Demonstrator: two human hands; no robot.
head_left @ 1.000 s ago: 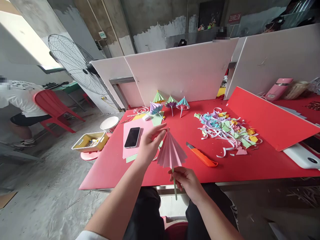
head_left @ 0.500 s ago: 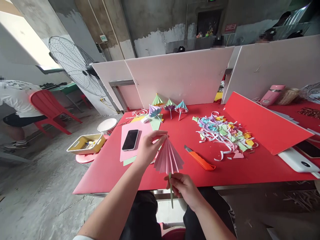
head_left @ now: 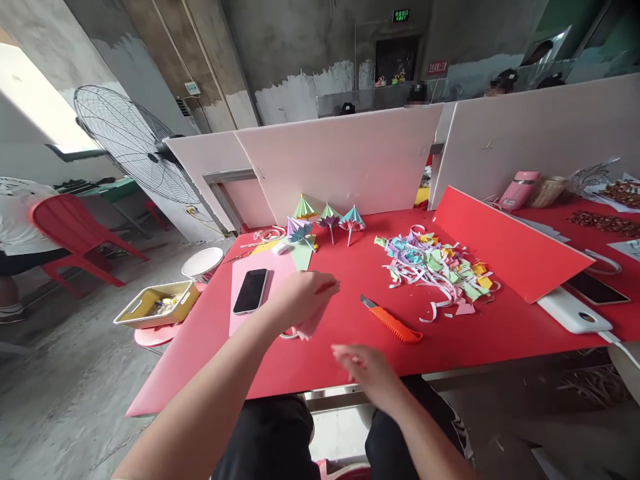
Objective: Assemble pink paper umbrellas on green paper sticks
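My left hand is closed around the pink pleated paper umbrella, above the red table. Only a smeared bit of pink paper shows below the fingers; its stick is out of sight. My right hand hovers by the table's front edge, blurred, fingers stretched out and nothing visible in them. An orange utility knife with its blade out lies beyond that hand. Finished little paper umbrellas in green, purple and blue stand at the back.
Paper scraps are heaped right of centre, beside a leaning red board. A phone rests on pink paper to the left. A white power bank lies at right. A yellow basket sits on a stool off the left edge.
My right hand has let go of the pink umbrella's green stick and opened. The left hand has turned over, swinging the umbrella mostly out of sight. The view has shifted slightly right.
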